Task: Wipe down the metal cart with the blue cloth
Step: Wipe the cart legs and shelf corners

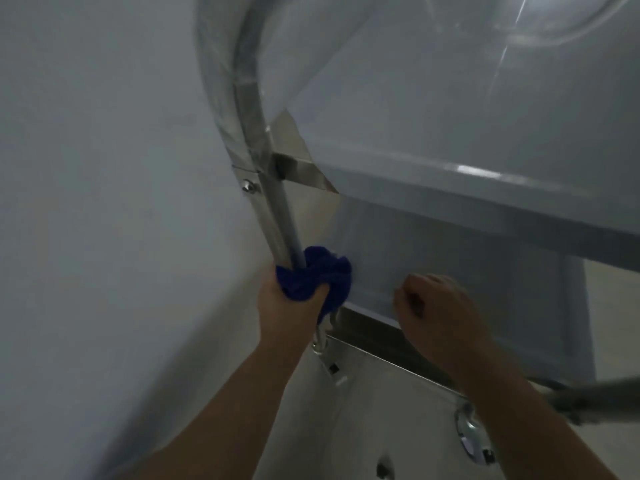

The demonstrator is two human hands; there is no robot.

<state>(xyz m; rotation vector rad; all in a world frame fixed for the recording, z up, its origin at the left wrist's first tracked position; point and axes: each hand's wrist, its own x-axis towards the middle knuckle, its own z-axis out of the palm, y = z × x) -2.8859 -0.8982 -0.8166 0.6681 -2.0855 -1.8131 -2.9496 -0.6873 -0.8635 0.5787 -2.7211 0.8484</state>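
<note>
Left hand [287, 301], fingers clamped on blue cloth [320, 275] round cart post [277, 220]; right hand [438, 308] fist-curled, seemingly empty

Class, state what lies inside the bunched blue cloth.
The cart's upright metal post passes into the blue cloth, which the left hand grips around it. The wrapped stretch of post is hidden.

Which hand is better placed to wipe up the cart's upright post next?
Left. The left hand grips the blue cloth round the post; the right hand is curled with no cloth, off to the side by the grey panel.
</note>
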